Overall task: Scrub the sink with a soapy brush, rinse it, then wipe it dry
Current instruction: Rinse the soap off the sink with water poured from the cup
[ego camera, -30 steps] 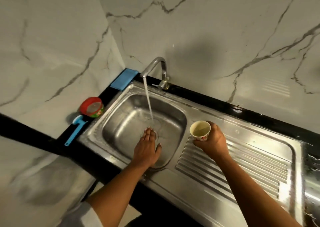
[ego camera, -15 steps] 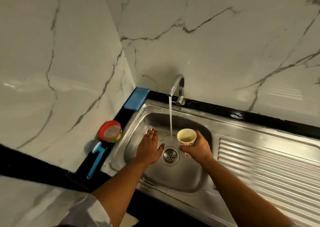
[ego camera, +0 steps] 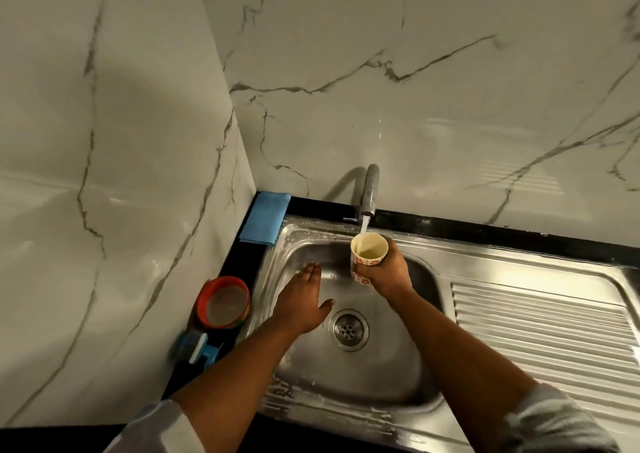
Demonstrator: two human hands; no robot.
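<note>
Marble-look walls are boxing in a corner where the steel sink [ego camera: 381, 376] is sitting in a dark tabletop [ego camera: 450, 225], tap [ego camera: 369, 189] running. Right hand [ego camera: 388, 276] is gripping a patterned cup [ego camera: 369, 249] under the stream; left hand [ego camera: 301, 300] is lying flat, fingers straight, on the basin's left wall. Cup's filling, so a wet-grip slip could be splashing the blue cloth [ego camera: 266, 217] at the far left. Sink's looking shiny, suds clinging round the rim.

Dim, warm light from the right. Glare streaks the drainboard [ego camera: 540, 331] and marble wall [ego camera: 450, 106]; the faucet [ego camera: 370, 189] casts a soft leftward shadow. Wide-angle bending at edges; blue brush [ego camera: 197, 347] blurred.
</note>
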